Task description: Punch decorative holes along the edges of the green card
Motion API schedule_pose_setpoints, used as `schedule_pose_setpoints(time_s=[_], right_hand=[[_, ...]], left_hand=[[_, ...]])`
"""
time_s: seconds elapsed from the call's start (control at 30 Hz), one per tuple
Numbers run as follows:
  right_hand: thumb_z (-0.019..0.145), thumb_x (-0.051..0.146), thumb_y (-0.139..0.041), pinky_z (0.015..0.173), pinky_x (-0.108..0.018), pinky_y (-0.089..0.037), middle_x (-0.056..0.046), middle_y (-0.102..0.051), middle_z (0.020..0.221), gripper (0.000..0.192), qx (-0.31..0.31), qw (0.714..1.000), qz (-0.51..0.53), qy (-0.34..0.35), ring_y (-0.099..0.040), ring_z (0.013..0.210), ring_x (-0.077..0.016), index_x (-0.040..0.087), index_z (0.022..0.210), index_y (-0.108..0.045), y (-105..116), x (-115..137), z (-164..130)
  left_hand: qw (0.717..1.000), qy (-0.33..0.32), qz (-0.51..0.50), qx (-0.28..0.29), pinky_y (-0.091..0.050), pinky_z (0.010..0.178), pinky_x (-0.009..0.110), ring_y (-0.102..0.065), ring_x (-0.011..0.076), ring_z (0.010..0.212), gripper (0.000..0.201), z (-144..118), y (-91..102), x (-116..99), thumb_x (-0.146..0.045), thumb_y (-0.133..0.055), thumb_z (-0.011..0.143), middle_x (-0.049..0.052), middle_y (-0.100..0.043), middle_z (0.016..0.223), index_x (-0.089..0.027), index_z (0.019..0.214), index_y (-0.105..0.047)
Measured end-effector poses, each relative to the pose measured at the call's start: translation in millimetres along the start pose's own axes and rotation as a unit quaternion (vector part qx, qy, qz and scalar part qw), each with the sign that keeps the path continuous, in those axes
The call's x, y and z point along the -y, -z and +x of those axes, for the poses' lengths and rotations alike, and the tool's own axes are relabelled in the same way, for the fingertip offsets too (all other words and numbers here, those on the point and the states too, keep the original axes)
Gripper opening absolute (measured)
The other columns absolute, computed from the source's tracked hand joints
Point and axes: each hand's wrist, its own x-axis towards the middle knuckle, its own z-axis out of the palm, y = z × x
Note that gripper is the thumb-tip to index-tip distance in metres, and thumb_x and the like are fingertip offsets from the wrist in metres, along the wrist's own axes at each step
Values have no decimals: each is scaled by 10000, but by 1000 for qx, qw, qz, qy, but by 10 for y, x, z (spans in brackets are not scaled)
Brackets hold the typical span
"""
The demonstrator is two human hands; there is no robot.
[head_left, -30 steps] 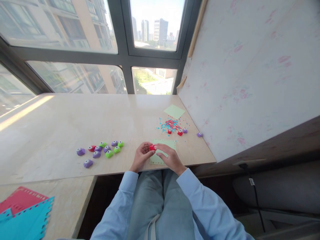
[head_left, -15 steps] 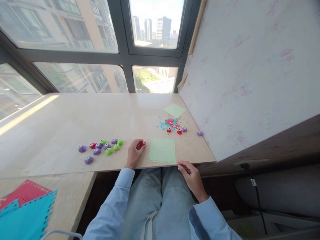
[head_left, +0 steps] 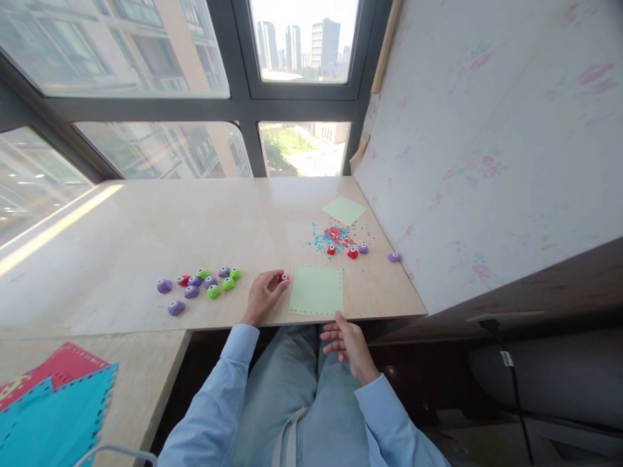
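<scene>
I see left hand still pinching small red plastic punch, at 9 o'clock of pale green paper square on bench; right hand, off paper, fingers spread, back near sheet's 6 o'clock edge.

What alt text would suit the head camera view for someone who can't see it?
A left hand holds a red punch on a table beside a green sheet; the right hand hovers at the table's near edge. More punches lie to the left.
</scene>
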Motion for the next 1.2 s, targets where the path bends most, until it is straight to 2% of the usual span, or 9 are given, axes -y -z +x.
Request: schedule_pose_setpoints(time_s=[0.23, 0.43, 0.53, 0.63, 0.77, 0.87, 0.97, 1.1, 1.2], right_hand=[[711, 537, -723, 299, -131, -295, -94, -724, 762, 421, -28, 996, -6, 86, -650, 468, -134, 133, 793, -638, 218, -72, -70], [700, 529, -781, 416, -196, -524, -102, -724, 875, 456, 28, 995, -15, 97, -740, 732, -219, 134, 898, -670, 439, 295, -59], [814, 552, -681, 460, -209, -559, -131, -736, 839, 450, 84, 993, -56, 61, -745, 750, -220, 117, 926, -664, 427, 582, 86], [893, 523, -593, 366, -172, -483, -138, -746, 803, 408, 98, 985, -134, 42, -729, 641, -192, 119, 913, -652, 337, 829, 272], [839, 271, -665, 312, -171, -432, -96, -751, 777, 142, 124, 963, -235, 50, -695, 549, -175, 129, 840, -657, 188, 1036, 452], [801, 215, -663, 374, -194, -488, -61, -735, 731, 83, 110, 964, -225, 83, -668, 544, -154, 133, 808, -666, 209, 1077, 485], [782, 247, -675, 508, -226, -565, -47, -739, 791, 117, 74, 979, -143, 126, -680, 652, -158, 151, 846, -658, 392, 1008, 439], [670, 279, -801, 700, -304, -605, -79, -754, 1019, 431, 174, 982, -44, 66, -725, 845, -214, 181, 1049, -622, 652, 849, 308], [667, 304, -827, 783, -320, -596, -104, -750, 1069, 489, 206, 977, -45, 40, -731, 900, -221, 177, 1086, -609, 667, 792, 254]], left_hand=[[1000, 9, -26, -7, -515, 936, 399, -652, 229, 1027, 341, -31, -17, 30, -399, -644, 842, 95, -710, 1109, -195, 1112, -688], [1000, -6, 4, -8, -523, 906, 401, -655, 233, 998, 289, -33, -17, 38, -356, -625, 851, 77, -724, 1062, -211, 1089, -702], [1000, -19, 20, -6, -524, 899, 397, -655, 233, 998, 260, -25, -21, 42, -339, -612, 868, 69, -731, 1049, -217, 1079, -704], [999, -32, 34, -2, -519, 905, 403, -656, 235, 998, 237, -12, -26, 47, -322, -611, 874, 66, -735, 1055, -223, 1068, -705], [999, -36, 32, -1, -515, 902, 405, -657, 234, 990, 205, -5, -36, 53, -301, -617, 873, 60, -741, 1045, -222, 1039, -708], [999, -33, 25, -8, -514, 898, 402, -654, 232, 988, 196, -11, -38, 48, -278, -617, 871, 60, -742, 1041, -217, 1033, -708], [999, -27, 24, -16, -516, 898, 403, -656, 233, 990, 190, -16, -34, 35, -274, -624, 864, 60, -742, 1042, -220, 1024, -711], [999, -20, 23, -15, -522, 879, 400, -661, 232, 970, 178, -9, -27, 26, -279, -639, 854, 55, -744, 1024, -223, 1006, -713], [999, -24, 25, -11, -523, 874, 401, -663, 230, 964, 176, -5, -28, 33, -256, -640, 850, 54, -745, 1020, -224, 1008, -710]])
